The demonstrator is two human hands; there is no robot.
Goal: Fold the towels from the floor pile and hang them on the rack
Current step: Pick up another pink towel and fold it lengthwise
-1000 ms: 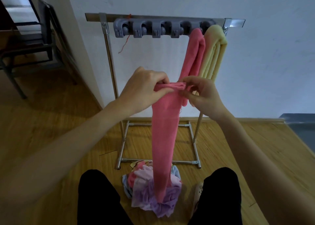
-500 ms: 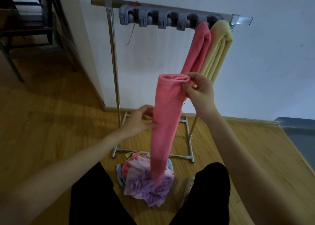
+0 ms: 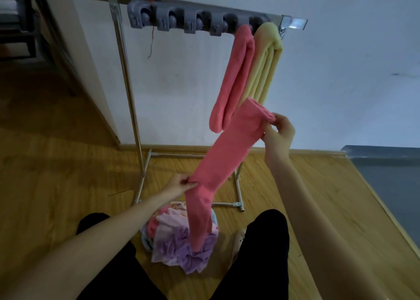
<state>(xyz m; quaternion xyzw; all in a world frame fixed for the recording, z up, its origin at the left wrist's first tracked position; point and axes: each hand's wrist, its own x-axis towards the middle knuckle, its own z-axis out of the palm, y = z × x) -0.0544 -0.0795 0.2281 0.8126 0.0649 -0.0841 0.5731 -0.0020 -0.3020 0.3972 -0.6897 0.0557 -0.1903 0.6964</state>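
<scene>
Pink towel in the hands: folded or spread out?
Folded lengthwise into a narrow strip: pink towel, right hand pinching its top, left hand its middle.

left hand (image 3: 179, 184) low, arm reaching forward, fingers pinching the long folded coral-pink terry towel (image 3: 225, 161) midway. right hand (image 3: 277, 132) raised higher, its grip apparently thumb and fingertips nipping the towel's top end. black-trousered legs below.

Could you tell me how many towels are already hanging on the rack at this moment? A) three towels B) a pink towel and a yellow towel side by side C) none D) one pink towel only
B: a folded pink towel and a yellow towel hang side by side at the right end of the rack, while a second pink towel is held between the left hand and the right hand.
</scene>
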